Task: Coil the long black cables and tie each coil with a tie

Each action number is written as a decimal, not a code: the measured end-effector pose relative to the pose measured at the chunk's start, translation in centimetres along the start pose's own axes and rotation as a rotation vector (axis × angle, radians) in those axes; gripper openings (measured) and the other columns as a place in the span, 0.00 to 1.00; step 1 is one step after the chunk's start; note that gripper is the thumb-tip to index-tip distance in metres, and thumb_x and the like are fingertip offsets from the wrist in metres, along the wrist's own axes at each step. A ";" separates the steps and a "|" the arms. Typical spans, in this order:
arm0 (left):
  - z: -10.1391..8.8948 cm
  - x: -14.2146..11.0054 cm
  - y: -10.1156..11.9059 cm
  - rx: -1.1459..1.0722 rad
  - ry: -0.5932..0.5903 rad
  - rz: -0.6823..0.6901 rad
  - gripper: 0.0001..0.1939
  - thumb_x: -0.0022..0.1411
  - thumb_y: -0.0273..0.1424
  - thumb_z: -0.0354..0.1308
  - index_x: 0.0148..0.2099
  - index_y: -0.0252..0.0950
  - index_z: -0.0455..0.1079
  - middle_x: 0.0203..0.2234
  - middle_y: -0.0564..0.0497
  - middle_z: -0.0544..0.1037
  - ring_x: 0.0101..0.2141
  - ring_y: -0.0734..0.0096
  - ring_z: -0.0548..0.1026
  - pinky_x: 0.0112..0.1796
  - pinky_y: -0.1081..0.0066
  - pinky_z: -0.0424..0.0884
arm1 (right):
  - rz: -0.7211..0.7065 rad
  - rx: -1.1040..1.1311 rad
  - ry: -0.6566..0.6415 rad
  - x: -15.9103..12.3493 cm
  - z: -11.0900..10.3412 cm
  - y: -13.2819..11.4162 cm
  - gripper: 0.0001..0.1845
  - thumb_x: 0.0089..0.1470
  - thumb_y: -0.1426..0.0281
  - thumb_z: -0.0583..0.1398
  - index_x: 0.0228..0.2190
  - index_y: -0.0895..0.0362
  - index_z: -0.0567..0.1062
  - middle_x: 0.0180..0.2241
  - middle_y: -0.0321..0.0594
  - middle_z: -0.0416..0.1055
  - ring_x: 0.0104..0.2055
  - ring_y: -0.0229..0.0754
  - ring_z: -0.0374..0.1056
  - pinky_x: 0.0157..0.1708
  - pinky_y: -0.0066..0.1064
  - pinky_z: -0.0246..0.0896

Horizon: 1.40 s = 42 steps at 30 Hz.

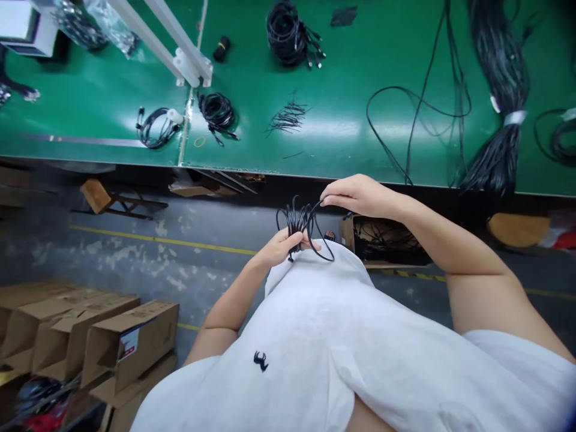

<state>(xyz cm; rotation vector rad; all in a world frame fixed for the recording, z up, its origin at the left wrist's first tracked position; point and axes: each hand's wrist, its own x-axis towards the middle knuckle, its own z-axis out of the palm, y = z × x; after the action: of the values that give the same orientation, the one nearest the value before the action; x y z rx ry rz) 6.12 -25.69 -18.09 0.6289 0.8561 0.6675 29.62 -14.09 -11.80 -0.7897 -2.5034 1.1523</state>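
Several loops of a thin black cable (pixel 294 223) are gathered in my left hand (pixel 279 246), in front of my body below the bench edge. Its thumb presses across the coil and a short cable end pokes out underneath. My right hand (pixel 348 195) pinches a strand of the same cable to the right of the coil, close to the bench edge. One wider loop hangs down between the two hands. On the bench beyond them lies a scatter of short black ties (pixel 289 116).
The green bench (pixel 333 144) holds coiled cables (pixel 290 36), a smaller coil (pixel 216 112), and a thick black cable bundle (pixel 506 102). A white metal post (pixel 180 45) rises at left. Cardboard boxes (pixel 130 342) stand on the floor, lower left. Wooden stools (pixel 517 229) are beneath the bench.
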 end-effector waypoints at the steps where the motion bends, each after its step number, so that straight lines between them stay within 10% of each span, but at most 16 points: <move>1: 0.3 0.0 -0.2 -0.006 -0.027 -0.013 0.21 0.56 0.45 0.65 0.37 0.29 0.73 0.32 0.38 0.83 0.36 0.59 0.81 0.42 0.64 0.76 | 0.014 0.011 -0.010 0.1 0.0 0.5 0.17 0.63 0.61 0.53 0.38 0.55 0.79 0.37 0.39 0.78 0.37 0.40 0.71 0.37 0.28 0.57; 8: 1.5 1.3 -1.6 0.018 0.122 -0.042 0.20 0.57 0.44 0.65 0.41 0.30 0.75 0.45 0.37 0.80 0.45 0.59 0.79 0.45 0.64 0.74 | -0.003 0.006 0.156 -1.2 0.8 -1.2 0.17 0.63 0.61 0.54 0.36 0.57 0.79 0.35 0.42 0.78 0.36 0.40 0.70 0.36 0.28 0.57; 14: 0.9 1.3 -0.2 -0.105 0.192 0.159 0.19 0.53 0.45 0.67 0.35 0.34 0.70 0.23 0.52 0.78 0.32 0.68 0.79 0.43 0.65 0.74 | 0.095 0.180 0.207 -0.4 1.3 -1.1 0.19 0.61 0.58 0.55 0.32 0.58 0.79 0.32 0.39 0.77 0.33 0.38 0.69 0.35 0.28 0.57; 26: -2.0 -2.3 0.3 -0.220 0.071 -0.062 0.20 0.48 0.42 0.71 0.31 0.31 0.70 0.12 0.56 0.66 0.12 0.77 0.64 0.15 0.77 0.62 | 0.439 0.234 0.349 -0.6 1.3 8.5 0.19 0.54 0.56 0.58 0.27 0.58 0.79 0.29 0.39 0.75 0.33 0.39 0.67 0.38 0.33 0.60; 33: -3.3 -3.7 0.3 -0.566 0.335 0.093 0.08 0.65 0.28 0.57 0.45 0.34 0.73 0.18 0.61 0.62 0.14 0.89 0.55 0.16 0.86 0.54 | 0.566 0.281 0.154 -5.0 8.6 15.3 0.21 0.53 0.54 0.55 0.33 0.57 0.79 0.30 0.41 0.76 0.29 0.40 0.67 0.34 0.33 0.64; 37: -3.7 -4.2 0.6 -0.592 0.442 0.136 0.20 0.65 0.28 0.56 0.59 0.42 0.66 0.23 0.60 0.69 0.16 0.90 0.61 0.19 0.86 0.57 | 0.533 0.190 0.071 -7.9 13.1 13.8 0.21 0.58 0.56 0.51 0.33 0.55 0.79 0.39 0.45 0.78 0.41 0.48 0.73 0.46 0.40 0.67; 42: -4.4 -4.2 0.6 -0.509 0.453 0.046 0.18 0.61 0.28 0.60 0.53 0.34 0.69 0.23 0.57 0.70 0.21 0.83 0.70 0.23 0.82 0.66 | 0.435 0.134 0.190 -7.3 11.2 9.8 0.21 0.61 0.56 0.52 0.47 0.51 0.77 0.44 0.42 0.77 0.46 0.48 0.73 0.46 0.38 0.67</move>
<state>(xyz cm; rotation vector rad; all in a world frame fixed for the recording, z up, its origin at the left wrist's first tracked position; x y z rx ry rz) 0.28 -27.47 -17.92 0.0327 1.0365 1.0478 34.05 -19.98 -26.63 -1.3799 -2.1325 1.2872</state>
